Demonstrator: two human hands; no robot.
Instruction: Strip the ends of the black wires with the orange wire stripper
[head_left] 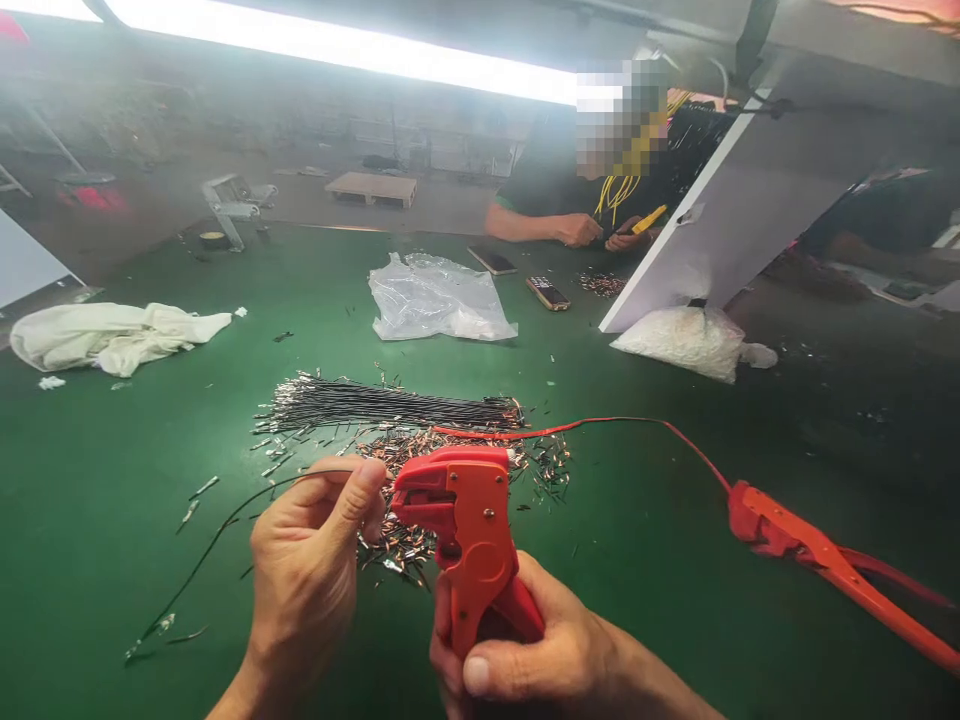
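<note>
Leftmost, a crumpled white cloth [112, 335] lies on the green table [90, 520], well apart from the hands. Nearer the lower edge, a thin black wire [217, 535] trails from a metal-tipped end on the table surface, curving up and to the right into the left hand [311, 570]. That hand pinches the wire between thumb and forefinger, its fingers closed on it, and the pinched end sits right at the mouth of the red wire stripper [469, 530], just left of the tool's head. Behind the hands, a bundle of black wires [390, 405] lies flat across the table, with a scatter of small metal terminals [405, 500] spread in front of it and under the stripper's head. The right hand [540, 660] is clenched around the stripper's handles from below, thumb across the front, holding the tool upright with its head pointing left toward the pinched wire. Farther back, a clear plastic bag [439, 300] rests mid-table, and two phones [547, 293] lie beyond it. A red wire [600, 423] runs from the terminals rightward to a second orange-red hand tool [832, 565] lying flat on the table at right, well apart from the right hand. At the far side a co-worker's hands [600, 233] hold yellow wires, beside a leaning white panel [750, 210] with a white filled bag [682, 342] at its foot
</note>
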